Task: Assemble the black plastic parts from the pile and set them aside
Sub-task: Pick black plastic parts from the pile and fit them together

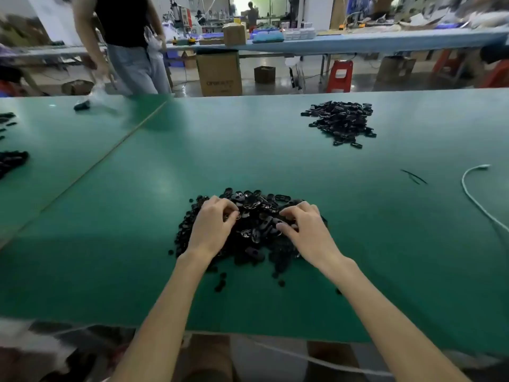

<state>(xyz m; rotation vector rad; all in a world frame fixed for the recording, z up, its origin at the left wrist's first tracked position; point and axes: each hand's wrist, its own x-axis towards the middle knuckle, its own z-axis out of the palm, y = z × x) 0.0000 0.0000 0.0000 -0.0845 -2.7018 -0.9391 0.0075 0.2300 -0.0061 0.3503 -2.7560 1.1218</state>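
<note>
Head view, from the left edge: a dark heap of parts lies cut off by the frame on the neighbouring green table, and a standing person at the far side is blurred. On the near green table the left hand rests on the left flank of the pile of black plastic parts, fingers curled inward with thumb and fingertips drawn together on what looks like one small part; blur leaves its shape unclear. The pile sits directly between the two hands, so each reaches inward toward its middle, and neither hand is clearly nearer. The right hand lies on the pile's right flank, fingers bent down among the pieces; whether they pinch one or merely rake through I cannot tell. The loose pieces lie in every direction, so no common long axis can be read. Both palms hide the parts beneath them. Farther back and right, well apart, lies a second heap, probably the set-aside pieces. Right of that lie a thin dark tool, too faint to identify, and a white cable running off the right edge.
</note>
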